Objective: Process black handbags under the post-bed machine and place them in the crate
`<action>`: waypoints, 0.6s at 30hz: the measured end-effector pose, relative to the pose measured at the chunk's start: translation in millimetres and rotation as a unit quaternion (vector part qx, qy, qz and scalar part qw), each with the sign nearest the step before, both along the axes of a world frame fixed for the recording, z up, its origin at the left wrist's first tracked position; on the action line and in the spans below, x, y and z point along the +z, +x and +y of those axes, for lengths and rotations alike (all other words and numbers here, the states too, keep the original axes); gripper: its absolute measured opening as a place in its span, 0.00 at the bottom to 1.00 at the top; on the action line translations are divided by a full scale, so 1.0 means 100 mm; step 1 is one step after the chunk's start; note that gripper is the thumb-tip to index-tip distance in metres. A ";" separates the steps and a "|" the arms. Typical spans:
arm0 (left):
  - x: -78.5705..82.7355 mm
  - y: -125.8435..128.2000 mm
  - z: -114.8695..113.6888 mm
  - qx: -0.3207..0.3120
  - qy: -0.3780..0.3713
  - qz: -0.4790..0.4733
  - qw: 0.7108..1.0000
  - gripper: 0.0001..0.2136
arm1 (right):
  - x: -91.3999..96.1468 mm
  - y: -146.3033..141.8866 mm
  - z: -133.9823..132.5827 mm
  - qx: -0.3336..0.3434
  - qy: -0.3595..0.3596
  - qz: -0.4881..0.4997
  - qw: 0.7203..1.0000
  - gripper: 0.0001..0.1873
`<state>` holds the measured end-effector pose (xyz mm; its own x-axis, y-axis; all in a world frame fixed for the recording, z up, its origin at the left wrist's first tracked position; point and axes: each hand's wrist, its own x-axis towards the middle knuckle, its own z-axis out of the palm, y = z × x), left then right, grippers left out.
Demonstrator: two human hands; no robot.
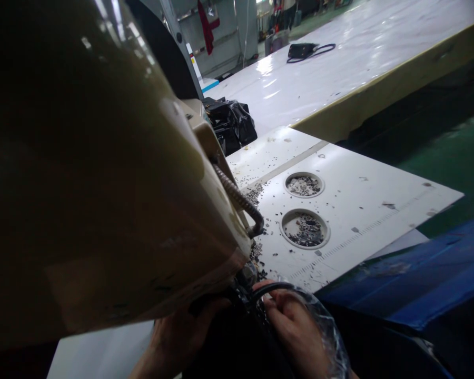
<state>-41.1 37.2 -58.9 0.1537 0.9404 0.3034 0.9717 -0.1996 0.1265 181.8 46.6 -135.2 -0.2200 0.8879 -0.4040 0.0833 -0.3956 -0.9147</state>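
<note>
A black piece (237, 342), which looks like a bag with a black strap (274, 287), lies under the head of a large beige sewing machine (174, 200). My left hand (185, 329) is at the left edge of this dark piece, closed against it, its fingertips partly hidden by the machine and shadow. On the other side, my right hand (296, 321) has its fingers bent and pressed together on the bag close to the strap's base. Clear plastic film (327, 326) drapes along the right hand and wrist. The needle area is too dark to make out.
The white machine table (363, 195) has two round recesses full of dark scraps, with more crumbs beside the machine. A flexible metal tube (240, 197) curves down there. Black bags in plastic (233, 123) sit behind; another black bag (302, 51) lies on a long white table (339, 68).
</note>
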 end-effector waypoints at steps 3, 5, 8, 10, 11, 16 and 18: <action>0.01 0.04 0.03 -0.003 0.011 -0.010 1.000 0.21 | -0.01 0.00 0.00 -0.004 0.009 -0.003 1.000 0.23; 0.00 0.04 0.04 -0.004 0.011 -0.010 1.000 0.23 | -0.01 0.01 0.00 -0.006 0.015 -0.006 1.000 0.22; -0.01 0.03 0.03 0.002 0.012 -0.009 1.000 0.24 | -0.01 0.01 -0.02 -0.004 0.018 -0.007 1.000 0.22; 0.00 0.02 0.03 -0.001 0.012 -0.011 1.000 0.21 | -0.01 0.01 -0.03 -0.007 0.017 -0.008 1.000 0.22; 0.00 0.02 0.03 -0.008 0.006 -0.011 1.000 0.19 | -0.01 0.01 -0.04 -0.009 0.015 -0.010 1.000 0.22; 0.01 0.01 0.04 -0.017 -0.001 -0.011 1.000 0.16 | 0.00 0.00 -0.04 -0.018 0.023 -0.009 1.000 0.21; 0.00 0.01 0.04 -0.003 0.007 -0.011 1.000 0.19 | 0.00 0.00 -0.02 -0.020 0.027 -0.006 0.999 0.20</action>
<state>-39.7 41.7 -58.6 0.1516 0.9354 0.3194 0.9676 -0.2064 0.1452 181.3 44.5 -134.8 -0.1794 0.9164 -0.3577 0.0798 -0.3489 -0.9338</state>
